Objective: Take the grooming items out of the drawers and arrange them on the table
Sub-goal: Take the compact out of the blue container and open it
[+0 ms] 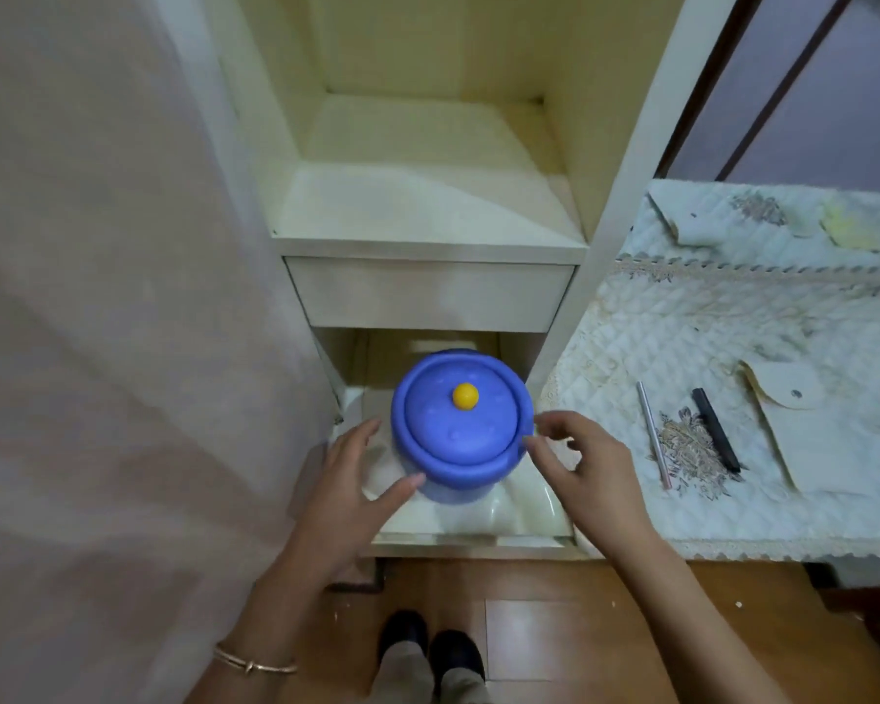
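From the head view, a blue lidded jar with a yellow knob stands in the open lower drawer, both hands spread open and empty, the left hand touching its side, the right hand just beside its rim; it looks rigid, smooth, likely light plastic with a loose lid, so grip the body.
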The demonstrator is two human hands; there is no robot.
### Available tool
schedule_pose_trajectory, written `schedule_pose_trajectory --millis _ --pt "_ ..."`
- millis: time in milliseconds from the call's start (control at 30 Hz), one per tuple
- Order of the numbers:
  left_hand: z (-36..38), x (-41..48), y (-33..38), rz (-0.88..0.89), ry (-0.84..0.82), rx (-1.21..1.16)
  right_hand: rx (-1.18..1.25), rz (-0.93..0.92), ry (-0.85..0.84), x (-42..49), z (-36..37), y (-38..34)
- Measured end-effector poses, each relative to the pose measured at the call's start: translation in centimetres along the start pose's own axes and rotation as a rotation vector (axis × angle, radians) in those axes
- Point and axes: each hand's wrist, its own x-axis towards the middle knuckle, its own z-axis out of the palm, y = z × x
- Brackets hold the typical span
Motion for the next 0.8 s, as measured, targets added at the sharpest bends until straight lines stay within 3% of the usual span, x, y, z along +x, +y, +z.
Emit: schedule_pose_trajectory --millis 100,200,367,600,700,800 --pt "-0.4 1.3 1.2 0.157 -0.057 0.108 0.044 -0.093 0.003 1.9 0.8 -3.6" --pt "-0.1 1.7 1.7 0.148 -0.104 0.022 -0.031 -0.126 -0.069 3.4 2.4 -4.7" --pt "0.1 1.9 1.3 0.151 -0.078 -0.022 -0.045 -0.081 -0.077 3.8 3.4 -4.5" --pt "0.0 3.1 3.1 0.240 -0.050 0.010 0.247 0.098 0.107 2.7 -0.9 -3.3" --pt "0.3 5.0 4.9 0.373 -0.193 0.234 0.281 0.183 0.175 2.2 -2.5 -2.3" --pt "1.3 7.2 6.5 0.335 -0.418 0.488 0.308 0.221 0.204 1.7 -3.2 -1.9"
